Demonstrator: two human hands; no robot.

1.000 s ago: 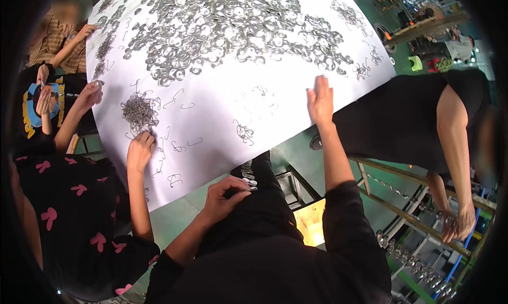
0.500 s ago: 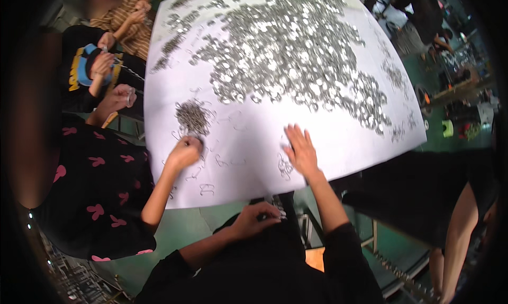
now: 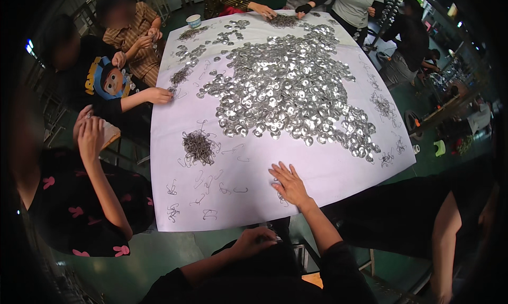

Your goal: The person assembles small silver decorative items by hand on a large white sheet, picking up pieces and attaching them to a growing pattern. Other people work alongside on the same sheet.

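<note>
My right hand [image 3: 292, 187] lies palm down near the front of the white-covered table [image 3: 254, 203], fingers spread. Some thin wire hooks [image 3: 282, 199] show partly from under it. My left hand [image 3: 255, 242] is just off the table's front edge, in front of my body. Its fingers are pinched around a small silvery metal piece [image 3: 279, 239], mostly hidden by the fingers. Beyond my right hand a broad heap of shiny round metal discs [image 3: 280, 87] covers the middle of the table. A dense pile of wire hooks [image 3: 199, 147] sits to the left.
Loose hooks [image 3: 209, 214] lie scattered at the front left, and more small hook piles [image 3: 383, 104] along the right side. Co-workers sit at the left and far edges; one hand [image 3: 159, 95] reaches onto the table. A small tub [image 3: 193, 21] stands at the far left corner.
The view has tilted up, showing more of the far side. The left neighbour's hand has left the hook pile and risen to their other hand. My right hand stays flat; my left still pinches.
</note>
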